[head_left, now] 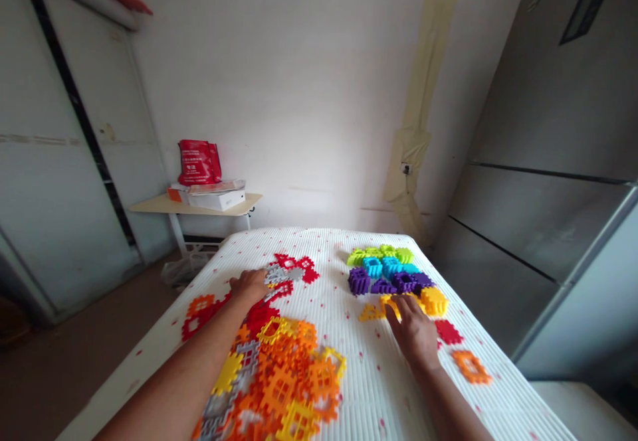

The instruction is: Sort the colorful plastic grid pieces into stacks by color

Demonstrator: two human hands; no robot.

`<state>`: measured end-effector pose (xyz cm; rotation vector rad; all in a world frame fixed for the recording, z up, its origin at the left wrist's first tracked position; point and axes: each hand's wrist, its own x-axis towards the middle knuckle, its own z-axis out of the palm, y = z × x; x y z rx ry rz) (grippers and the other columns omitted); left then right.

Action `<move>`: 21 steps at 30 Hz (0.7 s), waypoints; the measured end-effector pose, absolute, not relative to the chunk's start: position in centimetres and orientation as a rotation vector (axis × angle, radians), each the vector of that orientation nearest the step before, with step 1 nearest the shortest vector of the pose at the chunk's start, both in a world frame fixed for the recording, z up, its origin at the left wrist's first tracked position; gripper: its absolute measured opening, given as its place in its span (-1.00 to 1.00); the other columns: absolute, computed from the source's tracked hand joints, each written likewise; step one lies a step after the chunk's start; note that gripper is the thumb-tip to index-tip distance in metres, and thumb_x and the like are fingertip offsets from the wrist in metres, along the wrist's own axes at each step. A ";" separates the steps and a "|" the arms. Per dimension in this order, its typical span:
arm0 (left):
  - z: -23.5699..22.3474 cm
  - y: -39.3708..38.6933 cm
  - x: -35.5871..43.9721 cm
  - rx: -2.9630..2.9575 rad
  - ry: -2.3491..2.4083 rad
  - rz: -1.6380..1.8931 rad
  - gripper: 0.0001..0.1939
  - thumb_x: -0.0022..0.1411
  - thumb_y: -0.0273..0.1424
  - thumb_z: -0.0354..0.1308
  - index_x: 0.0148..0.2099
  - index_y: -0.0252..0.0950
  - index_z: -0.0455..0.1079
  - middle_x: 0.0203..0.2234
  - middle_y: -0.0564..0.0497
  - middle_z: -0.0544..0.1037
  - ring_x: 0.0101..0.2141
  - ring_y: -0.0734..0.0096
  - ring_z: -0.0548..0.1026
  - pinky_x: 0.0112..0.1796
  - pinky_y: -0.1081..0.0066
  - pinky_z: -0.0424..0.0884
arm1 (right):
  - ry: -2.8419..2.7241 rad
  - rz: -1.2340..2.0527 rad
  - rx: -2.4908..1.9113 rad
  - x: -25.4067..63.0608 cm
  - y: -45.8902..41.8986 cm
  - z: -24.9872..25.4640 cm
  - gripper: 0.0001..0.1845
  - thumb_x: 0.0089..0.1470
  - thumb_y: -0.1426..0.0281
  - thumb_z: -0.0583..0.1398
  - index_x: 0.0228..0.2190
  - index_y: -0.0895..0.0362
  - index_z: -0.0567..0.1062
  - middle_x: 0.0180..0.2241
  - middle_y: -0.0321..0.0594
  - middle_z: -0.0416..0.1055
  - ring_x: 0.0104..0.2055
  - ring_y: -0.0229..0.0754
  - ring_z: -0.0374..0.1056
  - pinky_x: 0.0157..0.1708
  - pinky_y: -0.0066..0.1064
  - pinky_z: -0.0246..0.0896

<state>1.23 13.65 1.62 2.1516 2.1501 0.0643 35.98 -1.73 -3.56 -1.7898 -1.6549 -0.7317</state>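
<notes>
My left hand [249,285] reaches over the left side of the bed-like surface, its fingers closed at the edge of a grey notched building piece [277,275]. Red notched pieces [309,269] lie around that piece. My right hand [415,329] is lowered over a row of yellow pieces [434,301], thumb apart from the stretched fingers, fingertips touching the row. Beyond it stand rows of purple [359,281], blue [391,267] and lime green pieces [403,254]. Between my forearms lies a loose heap of orange pieces [278,388] mixed with yellow, grey and red.
A red flat piece [449,332] and an orange frame piece [470,366] lie right of my right hand. The white quilted cover [359,374] lies under everything. A small table [149,204] with boxes and a red bag [199,162] stands back left; a grey fridge [548,215] rises at right.
</notes>
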 end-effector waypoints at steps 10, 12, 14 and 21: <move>3.7 12.0 1.2 2.372 2.085 0.266 -0.60 0.19 -0.24 0.11 0.04 -0.28 0.31 -0.02 -0.10 0.41 -0.03 0.17 0.37 -0.03 0.03 0.27 | -1.656 -0.677 -1.753 35.7 -1.8 -3.2 -0.64 0.23 0.30 -0.04 -0.28 0.16 0.50 -0.29 -0.12 0.47 -0.38 -0.19 0.41 -0.49 -0.46 0.16; 4.4 11.3 1.2 2.433 2.040 0.358 -0.58 0.14 -0.32 0.14 0.07 -0.25 0.31 -0.04 -0.11 0.45 0.02 0.13 0.33 0.00 0.03 0.20 | -1.652 -0.666 -1.752 35.7 -1.8 -3.1 -0.65 0.23 0.30 -0.05 -0.28 0.16 0.49 -0.29 -0.12 0.47 -0.38 -0.19 0.41 -0.48 -0.47 0.16; 5.1 10.3 1.2 2.482 1.991 0.457 -0.51 0.07 -0.40 0.15 0.09 -0.24 0.30 -0.05 -0.14 0.47 0.05 0.08 0.30 0.03 0.06 0.14 | -1.653 -0.652 -1.750 35.7 -1.8 -3.1 -0.65 0.23 0.30 -0.04 -0.27 0.16 0.49 -0.29 -0.12 0.47 -0.37 -0.19 0.41 -0.48 -0.47 0.17; 5.1 5.0 1.8 2.425 1.785 0.745 -0.48 0.04 -0.38 0.08 0.11 -0.25 0.31 -0.04 -0.09 0.50 -0.01 0.20 0.39 0.01 0.26 0.25 | -1.679 -0.582 -1.645 35.3 -2.0 -2.8 -0.70 0.22 0.32 -0.01 -0.29 0.16 0.48 -0.27 -0.11 0.46 -0.34 -0.18 0.41 -0.42 -0.45 0.24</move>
